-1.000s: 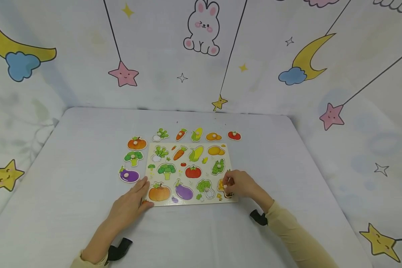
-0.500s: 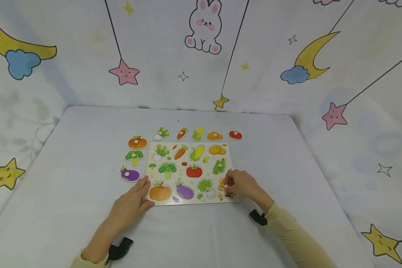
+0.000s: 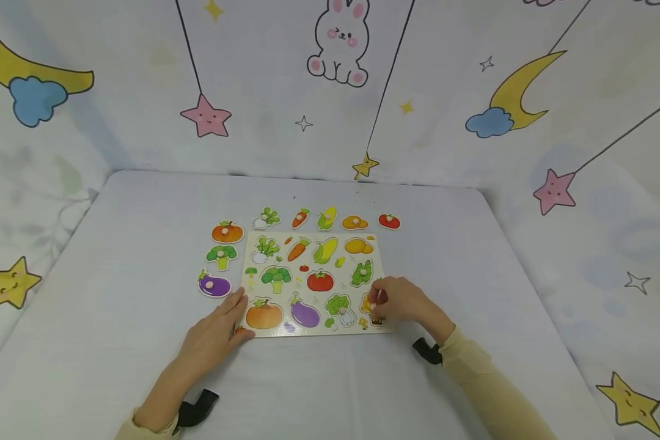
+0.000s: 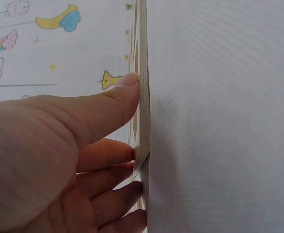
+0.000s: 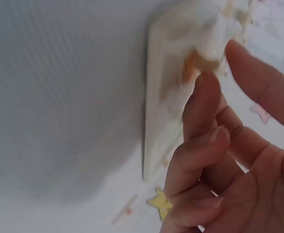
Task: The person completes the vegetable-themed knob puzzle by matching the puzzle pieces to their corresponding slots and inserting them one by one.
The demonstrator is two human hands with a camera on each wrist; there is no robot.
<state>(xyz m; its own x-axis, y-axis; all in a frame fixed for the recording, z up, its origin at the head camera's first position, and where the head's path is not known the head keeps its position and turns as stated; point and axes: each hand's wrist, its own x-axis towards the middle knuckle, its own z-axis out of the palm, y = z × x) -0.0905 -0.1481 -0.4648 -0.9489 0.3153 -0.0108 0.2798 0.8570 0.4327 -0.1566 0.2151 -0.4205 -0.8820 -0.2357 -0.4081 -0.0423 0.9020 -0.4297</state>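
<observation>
The right hand (image 3: 404,302) has altered only slightly: since the last earlier picture its wrist has slid a little outward, toward the right side of the desk (image 3: 506,342), and the black band (image 3: 428,351) now shows higher and further right.

The rest is a small drift of the head view. The board (image 3: 338,332), the pumpkin (image 3: 227,232) and the tomato (image 3: 389,221) now appear slightly further right and higher. The bunny (image 3: 341,46) has shifted the same way, losing more of its ears at the top edge. The lower right star (image 3: 630,403) sits further right and lower.
</observation>
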